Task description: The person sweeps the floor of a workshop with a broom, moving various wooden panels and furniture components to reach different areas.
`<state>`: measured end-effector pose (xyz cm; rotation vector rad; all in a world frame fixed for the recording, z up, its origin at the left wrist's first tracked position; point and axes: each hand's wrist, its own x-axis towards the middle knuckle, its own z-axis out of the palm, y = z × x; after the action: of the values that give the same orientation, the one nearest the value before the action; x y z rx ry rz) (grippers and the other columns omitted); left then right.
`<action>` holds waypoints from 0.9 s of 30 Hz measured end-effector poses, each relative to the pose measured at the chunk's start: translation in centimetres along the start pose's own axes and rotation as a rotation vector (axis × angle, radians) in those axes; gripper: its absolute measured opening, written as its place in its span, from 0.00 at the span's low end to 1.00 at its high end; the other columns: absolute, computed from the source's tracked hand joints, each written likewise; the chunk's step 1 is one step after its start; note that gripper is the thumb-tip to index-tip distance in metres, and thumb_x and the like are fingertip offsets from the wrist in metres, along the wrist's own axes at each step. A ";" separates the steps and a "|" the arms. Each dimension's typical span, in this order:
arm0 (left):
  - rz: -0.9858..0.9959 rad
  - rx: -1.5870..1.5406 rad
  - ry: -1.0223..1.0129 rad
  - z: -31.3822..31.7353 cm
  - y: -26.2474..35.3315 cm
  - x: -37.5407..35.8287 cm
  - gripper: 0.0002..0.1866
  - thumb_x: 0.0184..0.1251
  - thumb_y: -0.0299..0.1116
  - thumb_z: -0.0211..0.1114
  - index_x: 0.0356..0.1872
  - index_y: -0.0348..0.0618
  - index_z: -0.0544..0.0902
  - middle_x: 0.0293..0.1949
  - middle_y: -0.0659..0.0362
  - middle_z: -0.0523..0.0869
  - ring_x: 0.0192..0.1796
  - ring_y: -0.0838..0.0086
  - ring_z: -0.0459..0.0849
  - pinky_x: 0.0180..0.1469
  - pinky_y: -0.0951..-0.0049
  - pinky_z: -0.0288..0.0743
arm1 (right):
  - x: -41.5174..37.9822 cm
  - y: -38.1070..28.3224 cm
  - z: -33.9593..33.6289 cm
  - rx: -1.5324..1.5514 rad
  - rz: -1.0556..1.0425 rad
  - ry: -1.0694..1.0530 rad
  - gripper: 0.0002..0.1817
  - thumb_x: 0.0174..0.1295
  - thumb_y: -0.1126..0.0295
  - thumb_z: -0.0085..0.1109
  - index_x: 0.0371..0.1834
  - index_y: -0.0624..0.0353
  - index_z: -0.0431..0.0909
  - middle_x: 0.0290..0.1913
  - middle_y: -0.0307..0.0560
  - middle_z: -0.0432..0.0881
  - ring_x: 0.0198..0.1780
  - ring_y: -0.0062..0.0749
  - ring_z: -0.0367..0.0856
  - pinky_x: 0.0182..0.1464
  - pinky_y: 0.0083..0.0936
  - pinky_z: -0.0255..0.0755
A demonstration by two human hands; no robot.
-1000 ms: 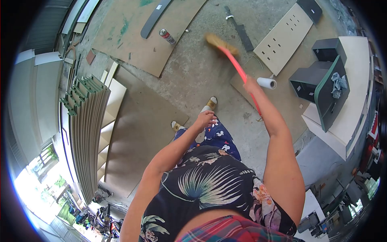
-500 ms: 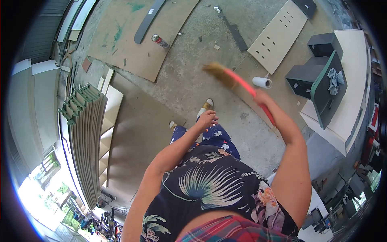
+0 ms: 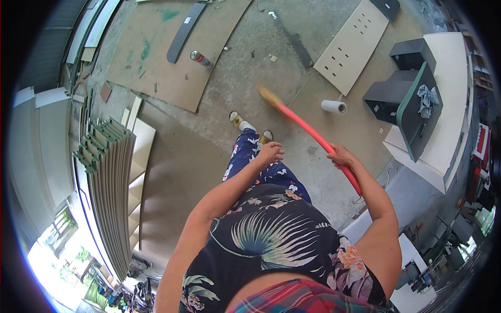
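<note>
My right hand [image 3: 342,156] is wrapped round the red handle of a broom [image 3: 309,128]. The handle slants up and left, and its yellow-brown bristles are smeared by motion over the concrete floor. Its back end pokes out below my hand. In front of my waist hangs my left hand [image 3: 271,152], fingers loosely bent and apart, with nothing in them. It is above my dark blue patterned trousers [image 3: 242,156].
A spray can [image 3: 201,59] stands on a brown board [image 3: 156,68]. A white roll [image 3: 334,107] lies right of the broom. Farther right are dark grey furniture parts [image 3: 412,104] with a cloth [image 3: 427,101]. Panels [image 3: 109,193] are stacked at left.
The broom has swung round, its handle now longer in view and my right hand lower. One foot has stepped forward. The floor objects have shifted slightly left in view.
</note>
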<state>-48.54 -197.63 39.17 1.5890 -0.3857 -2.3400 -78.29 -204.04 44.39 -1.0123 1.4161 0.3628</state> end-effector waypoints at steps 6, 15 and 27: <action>-0.053 0.079 -0.012 -2.0 2.4 1.0 0.20 0.57 0.35 0.48 0.52 0.41 0.66 0.43 0.54 0.77 0.38 0.70 0.79 0.37 0.74 0.70 | 10.4 4.8 -1.2 -0.270 -0.095 0.700 0.17 0.49 0.72 0.50 0.44 0.59 0.66 0.15 0.45 0.70 0.13 0.28 0.71 0.15 0.25 0.67; -0.093 0.228 -0.029 -3.9 8.0 3.1 0.18 0.56 0.33 0.47 0.48 0.40 0.70 0.38 0.56 0.79 0.32 0.71 0.79 0.30 0.75 0.71 | -2.2 -4.1 7.5 0.815 0.140 0.410 0.11 0.56 0.69 0.48 0.42 0.54 0.65 0.14 0.39 0.66 0.11 0.22 0.65 0.11 0.19 0.63; -0.110 0.253 0.017 -6.4 10.2 4.1 0.17 0.54 0.30 0.48 0.46 0.39 0.72 0.34 0.55 0.80 0.27 0.71 0.80 0.25 0.76 0.71 | 13.1 -15.3 2.1 1.467 -0.062 0.029 0.08 0.59 0.66 0.48 0.34 0.54 0.60 0.18 0.36 0.65 0.14 0.16 0.64 0.13 0.12 0.63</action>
<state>-43.18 -208.97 37.14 1.7836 -0.6274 -2.4371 -63.11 -215.56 37.49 0.1613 1.2210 -0.6972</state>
